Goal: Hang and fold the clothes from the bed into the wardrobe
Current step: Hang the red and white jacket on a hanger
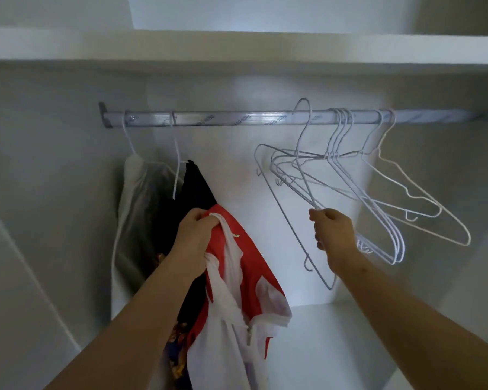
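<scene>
Head view: left hand (193, 237) grips the bunched red-and-white garment (237, 277) and holds it below the rail (237, 119), ready for hanging. Right hand (333, 235) pinches 1 wire hanger (304, 182) by the neck, hook just above the rail, likely freeing it. 2 hung garments (195, 187) sit left.

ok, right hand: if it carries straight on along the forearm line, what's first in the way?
The right hand pinches a wire hanger. Straight on, up and left, it would probably meet the left ends of the other hangers first, then the back wall; depth is unclear.
</scene>
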Motion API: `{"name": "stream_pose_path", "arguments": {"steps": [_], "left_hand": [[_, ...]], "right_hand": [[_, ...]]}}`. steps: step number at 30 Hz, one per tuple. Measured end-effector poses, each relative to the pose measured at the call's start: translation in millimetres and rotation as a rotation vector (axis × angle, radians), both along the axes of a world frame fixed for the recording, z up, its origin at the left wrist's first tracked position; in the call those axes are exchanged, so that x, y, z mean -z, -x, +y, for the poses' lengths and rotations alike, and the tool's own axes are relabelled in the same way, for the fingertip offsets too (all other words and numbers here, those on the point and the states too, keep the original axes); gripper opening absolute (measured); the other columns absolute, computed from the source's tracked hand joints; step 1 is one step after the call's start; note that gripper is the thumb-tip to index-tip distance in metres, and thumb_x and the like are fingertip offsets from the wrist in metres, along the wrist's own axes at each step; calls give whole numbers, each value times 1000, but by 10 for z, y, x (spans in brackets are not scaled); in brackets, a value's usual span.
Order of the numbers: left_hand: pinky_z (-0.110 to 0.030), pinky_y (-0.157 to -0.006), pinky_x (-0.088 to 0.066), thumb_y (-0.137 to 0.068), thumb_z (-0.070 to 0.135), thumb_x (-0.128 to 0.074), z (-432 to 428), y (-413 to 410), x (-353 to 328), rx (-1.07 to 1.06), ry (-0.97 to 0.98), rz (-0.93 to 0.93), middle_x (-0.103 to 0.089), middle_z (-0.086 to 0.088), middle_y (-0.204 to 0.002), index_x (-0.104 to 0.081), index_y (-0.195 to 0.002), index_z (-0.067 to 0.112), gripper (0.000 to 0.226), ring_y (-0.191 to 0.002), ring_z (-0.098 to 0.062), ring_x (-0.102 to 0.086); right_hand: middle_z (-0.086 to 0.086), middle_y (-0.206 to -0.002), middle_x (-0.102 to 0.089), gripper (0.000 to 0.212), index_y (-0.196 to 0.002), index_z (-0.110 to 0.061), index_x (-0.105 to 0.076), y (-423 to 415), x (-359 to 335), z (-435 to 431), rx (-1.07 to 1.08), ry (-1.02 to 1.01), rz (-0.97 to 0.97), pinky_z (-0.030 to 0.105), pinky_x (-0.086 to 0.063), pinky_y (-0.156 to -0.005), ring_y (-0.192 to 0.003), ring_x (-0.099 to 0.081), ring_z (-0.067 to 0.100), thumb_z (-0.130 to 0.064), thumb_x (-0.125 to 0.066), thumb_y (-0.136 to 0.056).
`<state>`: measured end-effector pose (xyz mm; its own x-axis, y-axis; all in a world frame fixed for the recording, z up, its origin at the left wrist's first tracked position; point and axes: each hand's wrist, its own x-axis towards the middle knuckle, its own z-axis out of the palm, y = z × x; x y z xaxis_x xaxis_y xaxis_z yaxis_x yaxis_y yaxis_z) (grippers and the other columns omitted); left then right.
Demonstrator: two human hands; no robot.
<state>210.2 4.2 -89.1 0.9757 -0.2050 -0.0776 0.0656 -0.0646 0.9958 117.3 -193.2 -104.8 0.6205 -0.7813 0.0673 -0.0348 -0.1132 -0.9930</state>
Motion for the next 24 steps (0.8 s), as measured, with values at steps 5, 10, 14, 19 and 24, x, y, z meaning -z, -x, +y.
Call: {"name": "stream_pose_path", "arguments": {"steps": [5,10,14,19,24], "left_hand": [[-25,-57,-41,-90,14,-50,-28,88,83,111,-26,-26,-59,-3,-88,-56,-85,23,12,-77,-17,-57],[-26,-61,-48,-90,12,-50,-111,280,188,291,-19,-3,-65,-4,-86,-61,-80,25,20,-78,-18,-62],[-20,-59,-49,-91,8,-46,-203,465,286,477,-112,-105,-67,7,-89,-63,-84,33,31,-80,-7,-63],[-14,-65,-49,-91,4,-46,-438,895,312,653,-130,-200,-68,16,-80,-64,-81,38,40,-77,-1,-64],[-3,-51,-43,-90,4,-46,-657,1398,245,638,-104,-272,-65,28,-63,-62,-77,38,40,-60,12,-61]], "right_hand": [[3,-52,-35,24,-68,-8,-46,375,443,222,6,-61,8,23,-29,-45,-49,-31,15,-15,-60,-86],[6,-50,-35,33,-59,-9,-41,918,751,342,66,-80,-5,19,-31,-39,-41,-31,13,-7,-63,-83],[11,-54,-37,25,-63,-3,-48,1389,876,364,136,31,47,14,-33,-41,-41,-34,10,-1,-66,-79],[-2,-45,-34,39,-52,-14,-41,1893,807,253,184,45,118,18,-31,-42,-41,-33,9,1,-67,-77],[-2,-44,-35,44,-50,-15,-39,2674,807,252,210,14,-12,19,-33,-43,-40,-35,10,6,-65,-77]]}}
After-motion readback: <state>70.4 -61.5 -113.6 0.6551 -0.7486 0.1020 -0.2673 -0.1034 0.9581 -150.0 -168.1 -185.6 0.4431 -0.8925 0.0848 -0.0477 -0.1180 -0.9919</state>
